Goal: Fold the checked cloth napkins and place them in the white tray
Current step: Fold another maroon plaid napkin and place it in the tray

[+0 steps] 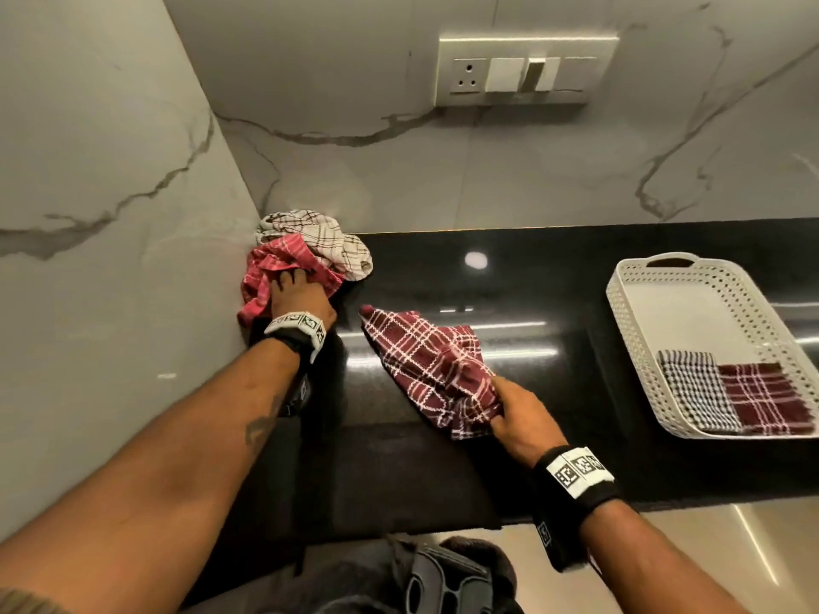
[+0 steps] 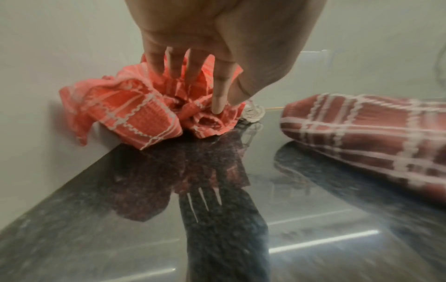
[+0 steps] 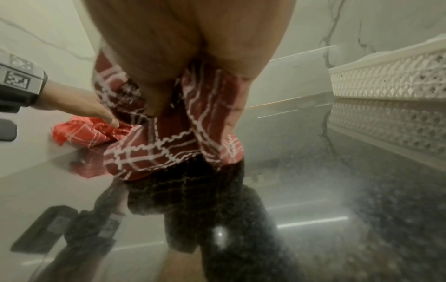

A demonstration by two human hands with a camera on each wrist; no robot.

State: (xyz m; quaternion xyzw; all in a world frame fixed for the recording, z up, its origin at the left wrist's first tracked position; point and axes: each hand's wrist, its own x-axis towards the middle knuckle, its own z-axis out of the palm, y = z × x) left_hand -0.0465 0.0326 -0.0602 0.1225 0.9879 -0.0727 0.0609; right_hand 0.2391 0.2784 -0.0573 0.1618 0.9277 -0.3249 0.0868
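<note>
A crumpled pink checked napkin (image 1: 274,263) (image 2: 135,114) (image 3: 79,131) lies in the corner of the black counter against the left wall. My left hand (image 1: 292,277) (image 2: 226,103) (image 3: 96,110) rests on it with straight fingers, index tip pressing into the folds. Behind it sits a white and brown checked napkin (image 1: 319,237) (image 2: 253,114). My right hand (image 1: 501,409) (image 3: 154,91) grips one end of a maroon checked napkin (image 1: 425,361) (image 2: 362,133) (image 3: 169,145), which trails across mid-counter. The white tray (image 1: 629,330) (image 3: 386,80) at right holds a folded grey checked napkin (image 1: 696,392) and a folded maroon one (image 1: 762,396).
Marble walls close off the left side and the back of the counter (image 1: 532,303). A switch panel (image 1: 523,73) is mounted on the back wall. The counter's front edge runs just under my right wrist. The far half of the tray floor is bare.
</note>
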